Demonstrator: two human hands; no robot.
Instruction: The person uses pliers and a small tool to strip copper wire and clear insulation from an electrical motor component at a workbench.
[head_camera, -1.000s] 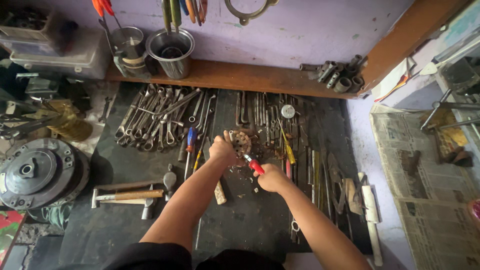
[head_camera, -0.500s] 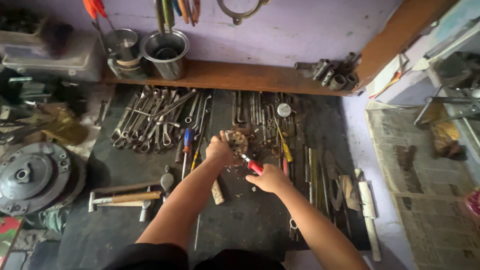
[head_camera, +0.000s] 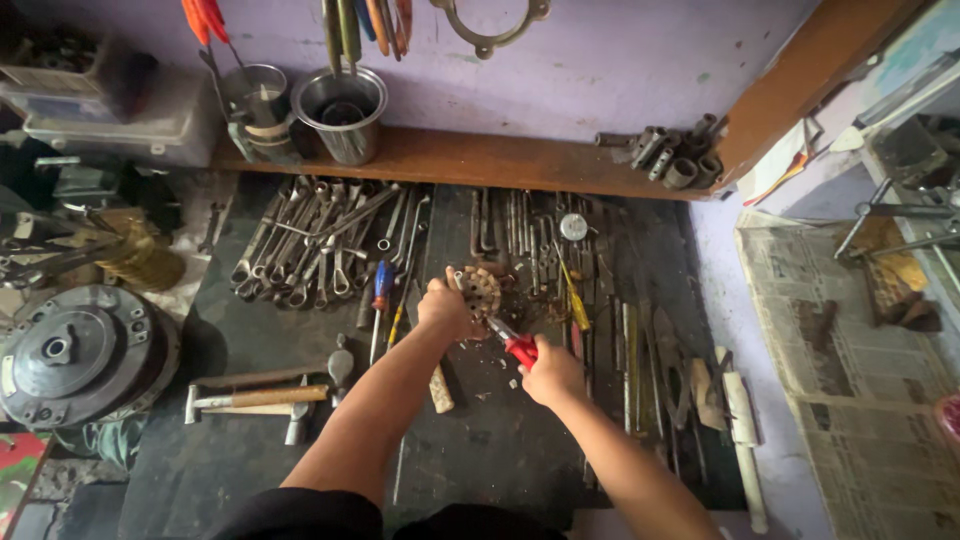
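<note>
Head cam, frame centre | left hand (head_camera: 443, 310) clamps rusty disc (head_camera: 479, 291) on mat (head_camera: 250, 470) | right hand (head_camera: 553, 375) fisted round red screwdriver (head_camera: 514, 343), tip at disc | looks like prying/scraping; needs disc held steady | spanners (head_camera: 310, 245) upper left

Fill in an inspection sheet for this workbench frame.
Surface: dark bench mat, debris near the hands.
Job's things: round rusty toothed part held by left hand; red-handled tool in right hand, tip at the part.
Clutter: spanners, hammers, screwdrivers, sockets.
Grips: both shut.
Cables: nothing seen.
Surroundings: purple wall, steel cups, newspaper, clutch assembly.
</note>
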